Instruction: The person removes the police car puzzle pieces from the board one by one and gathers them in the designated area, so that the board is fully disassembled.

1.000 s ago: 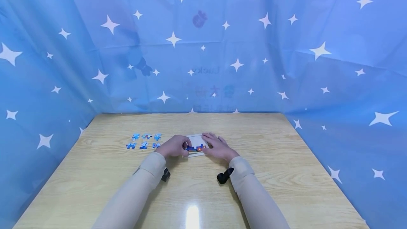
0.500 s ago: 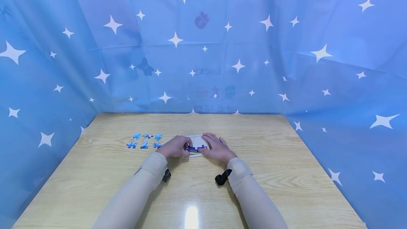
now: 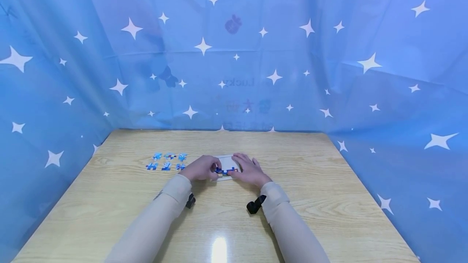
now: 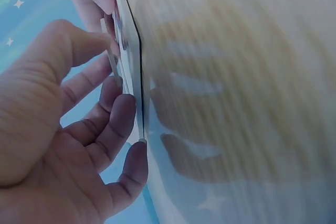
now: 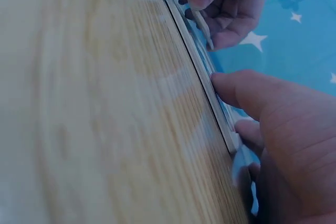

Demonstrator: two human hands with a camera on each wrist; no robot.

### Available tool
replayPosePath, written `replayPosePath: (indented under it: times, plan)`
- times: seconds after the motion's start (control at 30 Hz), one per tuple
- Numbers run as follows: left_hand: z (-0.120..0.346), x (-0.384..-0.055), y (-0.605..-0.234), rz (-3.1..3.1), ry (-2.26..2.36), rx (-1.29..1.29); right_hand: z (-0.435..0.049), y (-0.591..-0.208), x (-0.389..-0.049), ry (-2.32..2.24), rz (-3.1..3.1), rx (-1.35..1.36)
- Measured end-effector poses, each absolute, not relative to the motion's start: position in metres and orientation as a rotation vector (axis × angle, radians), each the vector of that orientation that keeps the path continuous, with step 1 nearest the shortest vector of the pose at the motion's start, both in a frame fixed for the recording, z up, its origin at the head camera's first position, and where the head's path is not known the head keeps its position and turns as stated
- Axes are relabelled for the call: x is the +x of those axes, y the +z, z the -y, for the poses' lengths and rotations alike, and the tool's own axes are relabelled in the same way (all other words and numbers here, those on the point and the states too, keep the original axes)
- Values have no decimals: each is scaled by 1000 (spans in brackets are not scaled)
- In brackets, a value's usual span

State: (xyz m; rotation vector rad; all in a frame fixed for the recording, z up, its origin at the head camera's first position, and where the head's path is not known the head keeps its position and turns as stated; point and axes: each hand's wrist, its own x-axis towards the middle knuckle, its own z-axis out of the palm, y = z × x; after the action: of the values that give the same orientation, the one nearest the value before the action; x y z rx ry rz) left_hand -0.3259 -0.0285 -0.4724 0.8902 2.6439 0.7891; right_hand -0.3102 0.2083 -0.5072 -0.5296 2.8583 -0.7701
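A shallow white puzzle tray (image 3: 228, 162) lies on the table between the hands, with a row of joined jigsaw pieces (image 3: 229, 171) along its near side. My left hand (image 3: 201, 168) is over the tray's left end. Between its thumb and index finger it pinches a thin jigsaw piece (image 4: 111, 59), tilted up on edge in the left wrist view; its other fingers touch the tray's side. My right hand (image 3: 250, 169) rests on the tray's right end, thumb pressing at the near pieces and fingers spread along the far right corner. The left hand partly hides the tray's left end.
Several loose blue jigsaw pieces (image 3: 166, 166) lie in two rows left of the tray, close to the left hand. The wooden table (image 3: 310, 214) meets a blue star-patterned curtain (image 3: 234, 52) at the back and sides.
The right thumb has moved left from the tray's right edge onto the near pieces. The left hand stays at the tray's left end, its piece shifted slightly. The head view has shifted a little.
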Motion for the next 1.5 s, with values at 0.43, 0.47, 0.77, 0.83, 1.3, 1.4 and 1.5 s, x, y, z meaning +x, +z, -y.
replayPosePath:
  times: [0.43,0.47,0.77,0.83,1.3,1.4,1.5]
  plan:
    - [45,-327,-467,-2648,799,922,-213,-500,-311,-962,-2706,-493]
    - [46,-327,-467,-2652,793,935,-213,-500,-311,-962,-2705,-497]
    - [62,-329,-473,-2673,770,964,-215,-498,-311,-965,-2689,-491]
    - [65,-329,-471,-2669,775,949,-215,-498,-311,-966,-2691,-497]
    - [86,-324,-469,-2667,770,901,-217,-502,-312,-943,-2687,-522]
    - [90,-323,-469,-2679,762,920,-216,-502,-312,-955,-2694,-507]
    - [93,-322,-469,-2679,760,939,-215,-501,-311,-962,-2695,-499]
